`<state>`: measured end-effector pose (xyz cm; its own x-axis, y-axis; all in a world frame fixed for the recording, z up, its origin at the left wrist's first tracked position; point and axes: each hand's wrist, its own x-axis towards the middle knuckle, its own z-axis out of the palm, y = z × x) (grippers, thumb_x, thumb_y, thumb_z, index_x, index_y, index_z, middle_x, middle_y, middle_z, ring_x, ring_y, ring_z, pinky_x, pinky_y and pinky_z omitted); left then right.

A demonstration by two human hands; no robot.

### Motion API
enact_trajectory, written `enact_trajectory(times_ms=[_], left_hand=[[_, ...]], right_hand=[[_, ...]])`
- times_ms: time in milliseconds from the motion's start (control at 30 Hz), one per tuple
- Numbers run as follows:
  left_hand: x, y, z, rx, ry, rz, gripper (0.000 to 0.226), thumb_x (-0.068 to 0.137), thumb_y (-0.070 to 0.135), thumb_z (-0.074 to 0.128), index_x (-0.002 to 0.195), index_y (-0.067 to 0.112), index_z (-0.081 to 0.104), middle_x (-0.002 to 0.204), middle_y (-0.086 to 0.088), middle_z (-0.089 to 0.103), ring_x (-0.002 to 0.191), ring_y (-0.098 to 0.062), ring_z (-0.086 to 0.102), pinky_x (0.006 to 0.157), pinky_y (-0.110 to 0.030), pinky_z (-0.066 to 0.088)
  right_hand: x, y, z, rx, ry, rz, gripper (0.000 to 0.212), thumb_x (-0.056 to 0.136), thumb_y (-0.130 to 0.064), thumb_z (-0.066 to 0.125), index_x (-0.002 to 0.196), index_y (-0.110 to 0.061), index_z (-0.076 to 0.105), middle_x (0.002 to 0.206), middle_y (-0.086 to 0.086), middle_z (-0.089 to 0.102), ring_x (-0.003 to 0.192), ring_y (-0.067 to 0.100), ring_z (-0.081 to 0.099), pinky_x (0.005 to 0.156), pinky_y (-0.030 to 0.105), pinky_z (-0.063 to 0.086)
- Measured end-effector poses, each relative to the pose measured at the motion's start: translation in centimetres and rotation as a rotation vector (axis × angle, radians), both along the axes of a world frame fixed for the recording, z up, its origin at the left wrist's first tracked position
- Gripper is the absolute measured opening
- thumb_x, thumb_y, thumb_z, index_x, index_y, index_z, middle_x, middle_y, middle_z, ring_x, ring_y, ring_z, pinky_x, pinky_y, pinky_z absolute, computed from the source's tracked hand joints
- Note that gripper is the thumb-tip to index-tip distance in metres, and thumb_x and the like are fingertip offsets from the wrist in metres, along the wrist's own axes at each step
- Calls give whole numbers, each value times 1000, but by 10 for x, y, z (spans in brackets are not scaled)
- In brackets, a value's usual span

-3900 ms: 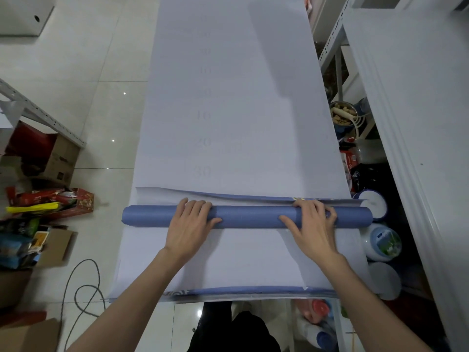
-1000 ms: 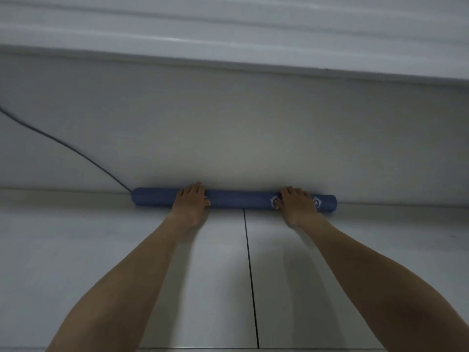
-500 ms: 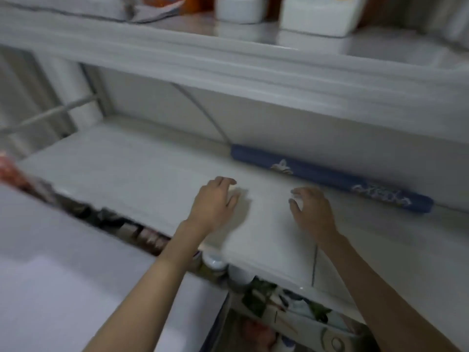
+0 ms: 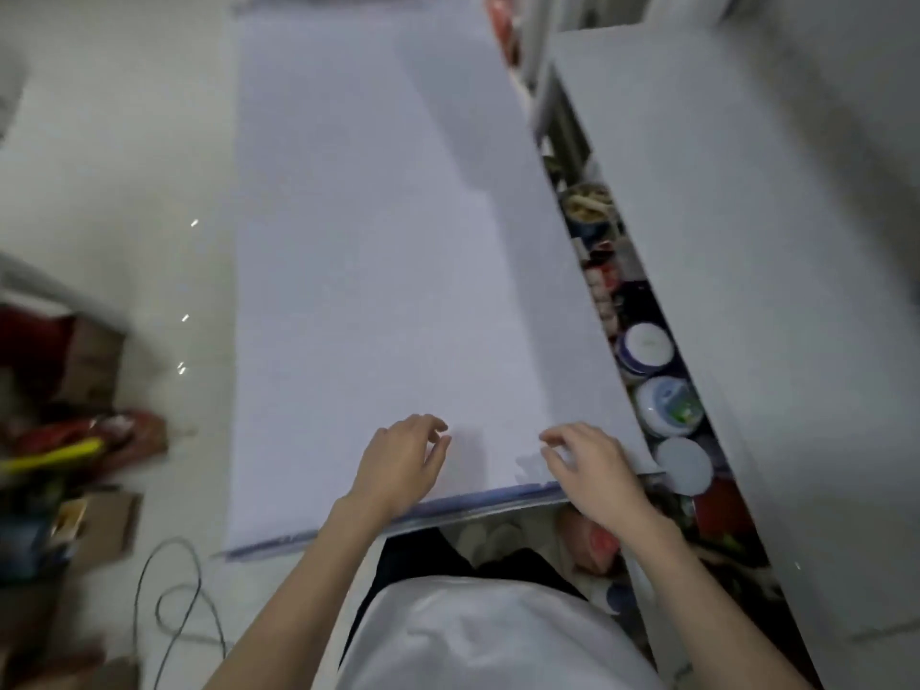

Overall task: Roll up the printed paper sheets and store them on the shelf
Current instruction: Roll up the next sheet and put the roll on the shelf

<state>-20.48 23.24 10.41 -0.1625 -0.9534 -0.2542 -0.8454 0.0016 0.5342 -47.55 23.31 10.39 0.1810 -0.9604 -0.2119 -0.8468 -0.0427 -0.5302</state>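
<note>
A long stack of pale paper sheets [image 4: 378, 231] lies flat and blank side up, running away from me, with blue print showing along its near edge [image 4: 478, 505]. My left hand [image 4: 403, 465] hovers over the near end with fingers loosely curled, holding nothing. My right hand [image 4: 592, 465] is over the near right corner, its fingertips at a small lifted curl of paper [image 4: 530, 463]. The frame is blurred. The rolled blue sheet is out of view.
A white shelf board [image 4: 747, 291] runs along the right, with tubs and jars [image 4: 647, 351] on the level beneath it. Cardboard boxes and red packets [image 4: 74, 440] sit on the floor at left. A grey cable [image 4: 184, 605] loops near my feet.
The blue roll was put at the back of the shelf and released. I turned back from the shelf, and both hands now reach the near end of the flat sheets.
</note>
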Motion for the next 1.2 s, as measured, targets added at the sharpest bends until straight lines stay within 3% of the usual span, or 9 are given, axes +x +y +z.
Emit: enact_trajectory(times_ms=[133, 233, 533, 633, 733, 867, 967, 1067, 1200], left_hand=[[22, 47, -24, 62, -107, 70, 28, 103, 39, 42, 117, 27, 63, 117, 11, 65, 103, -13, 59, 90, -31, 38], [24, 66, -35, 100, -136, 81, 27, 102, 40, 44, 112, 28, 65, 114, 11, 64, 102, -14, 58, 92, -33, 37], [26, 78, -44, 23, -161, 166, 25, 102, 44, 43, 111, 32, 62, 103, 13, 66, 94, -14, 58, 93, -32, 32], [31, 71, -47, -54, -165, 160, 27, 98, 43, 51, 119, 29, 61, 107, 10, 66, 97, -16, 60, 94, -32, 31], [37, 62, -54, -140, -235, 77, 46, 84, 41, 70, 126, 27, 55, 107, 6, 65, 95, -20, 61, 92, -33, 31], [44, 54, -62, -226, -294, -51, 55, 72, 31, 83, 117, 27, 53, 107, 2, 60, 86, -23, 60, 86, -38, 47], [48, 53, -72, -335, -262, -78, 43, 77, 25, 82, 112, 24, 57, 106, 0, 59, 79, -24, 60, 78, -37, 49], [49, 54, -76, -404, -244, -73, 32, 81, 25, 80, 109, 22, 65, 107, -4, 59, 80, -25, 59, 74, -36, 49], [50, 52, -82, -479, -280, -79, 23, 92, 34, 52, 107, 23, 65, 91, 0, 57, 76, -24, 57, 78, -33, 41]], right_hand=[[18, 5, -20, 199, 102, 262, 28, 99, -48, 53, 115, -31, 68, 114, -15, 63, 108, 10, 53, 92, 29, 36], [23, 2, -32, 273, 171, 386, 31, 97, -55, 51, 112, -35, 68, 112, -17, 62, 108, 12, 53, 92, 31, 37], [25, -15, -44, 396, 39, 271, 12, 99, -34, 57, 91, -38, 64, 103, -16, 68, 100, 11, 61, 94, 32, 45], [28, -24, -44, 355, 56, 220, 13, 100, -35, 55, 91, -38, 64, 98, -20, 67, 97, 8, 60, 93, 29, 42], [32, -33, -47, 349, 46, 148, 7, 100, -35, 54, 98, -41, 58, 98, -19, 67, 97, 9, 59, 99, 30, 33], [39, -39, -54, 267, 23, 118, 15, 100, -33, 53, 93, -45, 52, 95, -18, 67, 102, 11, 59, 89, 27, 20], [35, -36, -55, 127, 103, 243, 17, 100, -43, 48, 100, -45, 64, 112, -25, 61, 115, 6, 53, 101, 28, 13], [22, -28, -49, 84, 226, 426, 41, 90, -68, 47, 123, -48, 61, 139, -17, 39, 135, 9, 31, 114, 39, 4], [18, -25, -50, 41, 279, 476, 37, 95, -52, 56, 132, -46, 55, 124, -10, 46, 121, 17, 39, 101, 33, 13]])
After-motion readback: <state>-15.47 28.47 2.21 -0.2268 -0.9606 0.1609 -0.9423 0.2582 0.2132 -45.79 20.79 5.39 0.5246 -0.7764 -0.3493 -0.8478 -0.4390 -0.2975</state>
